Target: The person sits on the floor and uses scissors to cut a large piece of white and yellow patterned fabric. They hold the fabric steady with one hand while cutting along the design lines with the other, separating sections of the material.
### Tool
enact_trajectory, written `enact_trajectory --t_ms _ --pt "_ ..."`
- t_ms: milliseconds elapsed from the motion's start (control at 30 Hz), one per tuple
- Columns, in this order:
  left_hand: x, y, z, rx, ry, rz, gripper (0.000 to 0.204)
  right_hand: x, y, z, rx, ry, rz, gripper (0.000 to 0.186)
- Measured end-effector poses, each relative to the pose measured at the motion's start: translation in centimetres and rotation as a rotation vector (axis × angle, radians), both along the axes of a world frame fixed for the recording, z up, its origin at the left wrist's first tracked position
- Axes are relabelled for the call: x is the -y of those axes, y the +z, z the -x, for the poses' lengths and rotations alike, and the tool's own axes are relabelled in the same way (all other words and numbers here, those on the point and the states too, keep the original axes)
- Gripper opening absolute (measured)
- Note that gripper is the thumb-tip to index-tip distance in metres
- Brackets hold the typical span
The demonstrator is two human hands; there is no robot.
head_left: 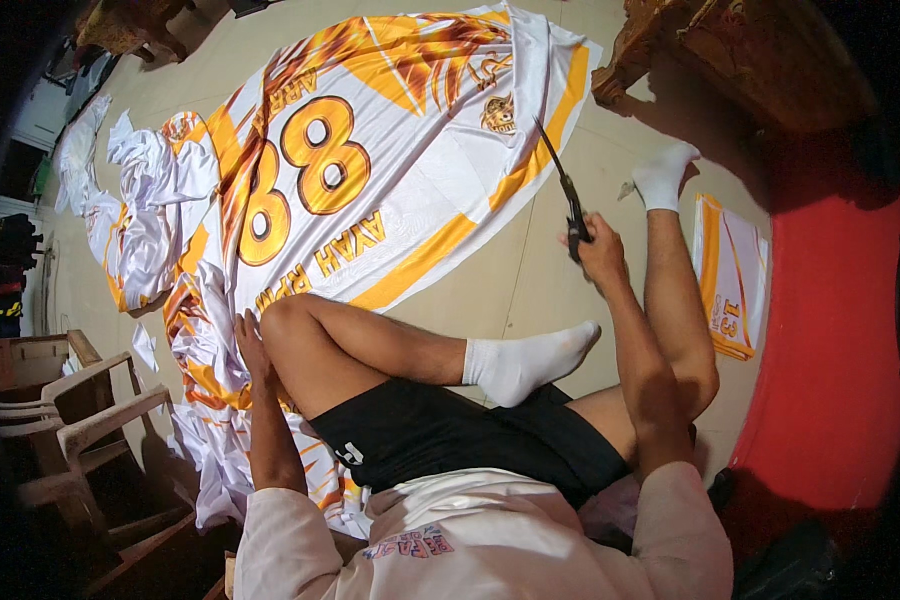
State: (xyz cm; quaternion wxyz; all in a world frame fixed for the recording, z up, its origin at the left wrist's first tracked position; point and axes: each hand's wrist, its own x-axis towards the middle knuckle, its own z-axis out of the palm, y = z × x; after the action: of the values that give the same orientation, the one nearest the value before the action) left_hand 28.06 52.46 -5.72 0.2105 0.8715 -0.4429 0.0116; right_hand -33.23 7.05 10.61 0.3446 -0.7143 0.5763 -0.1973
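My right hand (602, 252) is closed round the black handles of a pair of scissors (571, 195). Their long dark blades point away from me, the tips at the right edge of a large printed fabric sheet (410, 155). This sheet is white, yellow and orange, with big numerals and an animal emblem, and lies spread on the floor in front of me. Beside my bent left knee, my left hand (253, 345) rests against bunched fabric (205, 325) of the same print. Its fingers look stretched out, though the knee is close against them.
A folded stack of printed fabric (732, 275) lies by my right leg, next to a red surface (835, 330). Crumpled white cloth (155, 165) is heaped at the left. A chair (110, 425) stands at lower left, and carved wooden furniture (660, 45) at upper right.
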Motion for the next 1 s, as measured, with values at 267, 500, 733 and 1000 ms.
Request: enact_trajectory --t_ms 267,500,733,1000 --pt "5.8 7.9 1.4 -0.428 0.16 -0.212 0.068 9.4 -1.8 -4.4 -0.336 0.411 0.468 0.044" --pt "3.5 7.2 3.0 -0.154 0.112 -0.315 0.082 7.2 -1.8 0.1 -0.452 0.454 0.254 0.045" --pt "0.2 2.9 5.1 0.149 -0.056 -0.331 0.072 3.5 -3.6 3.4 -0.358 0.339 0.342 0.043" --pt "0.2 4.5 11.6 0.049 0.134 -0.369 0.078 2.1 -2.5 5.7 -0.406 0.301 0.276 0.043"
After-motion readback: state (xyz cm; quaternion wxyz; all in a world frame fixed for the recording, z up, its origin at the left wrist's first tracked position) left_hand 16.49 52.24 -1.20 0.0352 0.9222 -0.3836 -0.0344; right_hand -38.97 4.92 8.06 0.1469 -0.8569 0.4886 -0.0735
